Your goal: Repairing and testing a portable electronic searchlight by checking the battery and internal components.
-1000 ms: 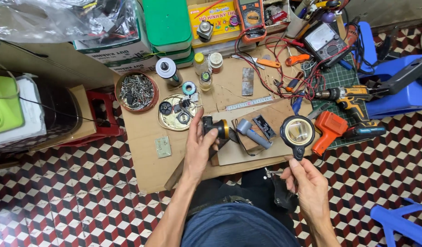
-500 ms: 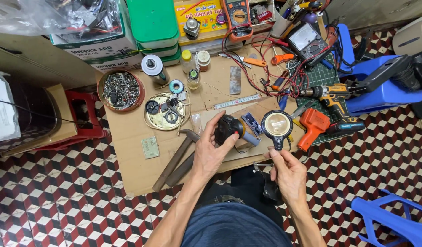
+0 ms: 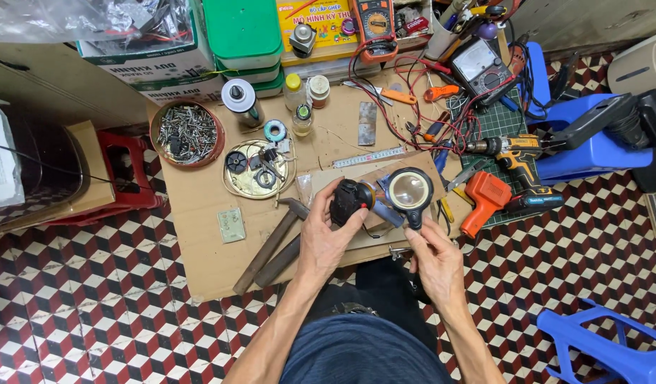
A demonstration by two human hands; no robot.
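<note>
Fingers of the left hand (image 3: pixel 326 238) curl around a small black round device (image 3: pixel 348 202), holding it just above the cardboard-covered table (image 3: pixel 200 213). Right hand (image 3: pixel 436 257) pinches the handle of a black magnifying glass (image 3: pixel 409 190), its lens just beside the device. A hammer (image 3: pixel 271 245) lies left of the left wrist; an orange drill (image 3: pixel 484 199) sits to the right.

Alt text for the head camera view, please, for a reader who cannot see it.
Seen from above, a seated person's left hand grips a small black rounded part while the right hand holds a round black-framed magnifying glass beside it. Below lies a cardboard sheet with a wooden-handled hammer, a bowl of screws and an orange cordless drill.
</note>
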